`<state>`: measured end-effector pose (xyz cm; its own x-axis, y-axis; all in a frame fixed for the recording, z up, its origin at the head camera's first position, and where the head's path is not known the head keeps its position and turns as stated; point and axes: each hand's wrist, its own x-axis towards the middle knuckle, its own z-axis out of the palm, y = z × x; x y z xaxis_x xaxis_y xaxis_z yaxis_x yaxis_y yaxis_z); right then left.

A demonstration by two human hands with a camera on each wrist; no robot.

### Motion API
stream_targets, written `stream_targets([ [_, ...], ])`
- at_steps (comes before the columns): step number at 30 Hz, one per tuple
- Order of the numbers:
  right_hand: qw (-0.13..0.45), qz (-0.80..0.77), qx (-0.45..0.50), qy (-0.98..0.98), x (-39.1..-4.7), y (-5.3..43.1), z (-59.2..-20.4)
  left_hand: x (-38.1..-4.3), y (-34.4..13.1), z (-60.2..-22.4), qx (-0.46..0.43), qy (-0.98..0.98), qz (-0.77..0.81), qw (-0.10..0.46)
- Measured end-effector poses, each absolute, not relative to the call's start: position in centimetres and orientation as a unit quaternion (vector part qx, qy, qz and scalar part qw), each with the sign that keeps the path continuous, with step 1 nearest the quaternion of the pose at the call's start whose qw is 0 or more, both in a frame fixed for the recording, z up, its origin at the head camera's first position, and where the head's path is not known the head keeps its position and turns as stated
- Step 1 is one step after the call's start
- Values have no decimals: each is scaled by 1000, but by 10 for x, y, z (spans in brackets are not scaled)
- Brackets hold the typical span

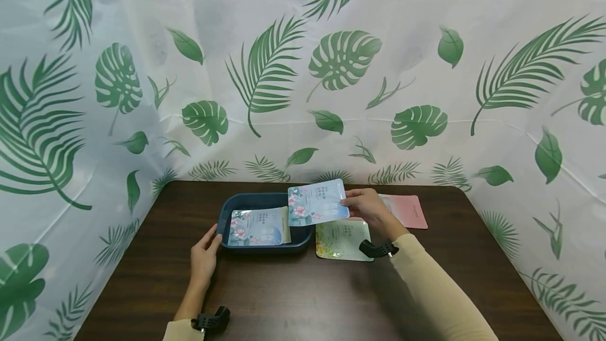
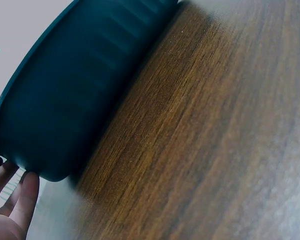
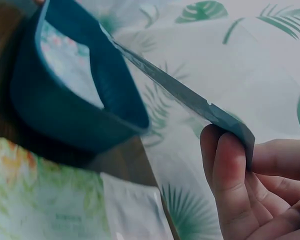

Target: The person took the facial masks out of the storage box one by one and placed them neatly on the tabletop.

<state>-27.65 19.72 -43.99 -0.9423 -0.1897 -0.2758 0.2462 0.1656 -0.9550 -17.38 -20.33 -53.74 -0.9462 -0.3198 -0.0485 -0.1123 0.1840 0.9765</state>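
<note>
My right hand (image 1: 366, 205) pinches a light blue sachet printed with pink flowers (image 1: 316, 203) by its right edge, thumb on one face and fingers on the other. The sachet is tilted and overlaps the right end of a dark blue plastic bin (image 1: 270, 249). Inside the bin lies a similar blue flowered sachet (image 1: 255, 228), covering most of a beige-edged one (image 1: 286, 225). At the bin's left end, my left hand (image 1: 203, 257) rests its fingertips against the outer wall; in the left wrist view the thumb (image 2: 25, 200) touches that wall (image 2: 65, 100) low down.
A green and yellow flowered sachet (image 1: 343, 241) lies on the dark wooden table (image 1: 284, 299) just right of the bin. Behind the right hand is a pink sachet (image 1: 409, 211), partly hidden. A leaf-patterned white sheet (image 1: 284, 120) hangs behind the table.
</note>
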Motion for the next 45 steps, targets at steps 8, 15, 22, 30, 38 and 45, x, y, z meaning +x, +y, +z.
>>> stream_targets([
  [8,177,-632,30,754,-261,242,-440,-174,-203,-536,146,-772,-613,84],
  [15,156,-632,9,759,-248,277,-443,-173,-204,-536,144,-769,-617,85],
  [22,157,-624,59,763,-230,308,-448,-172,-204,-536,147,-771,-615,80],
  [30,160,-589,112,784,-216,339,-461,-174,-204,-537,148,-769,-617,79],
  [38,167,-576,145,787,-202,366,-481,-176,-204,-536,148,-774,-611,75],
  [45,162,-549,166,803,-197,384,-498,-173,-205,-535,145,-769,-618,75],
])
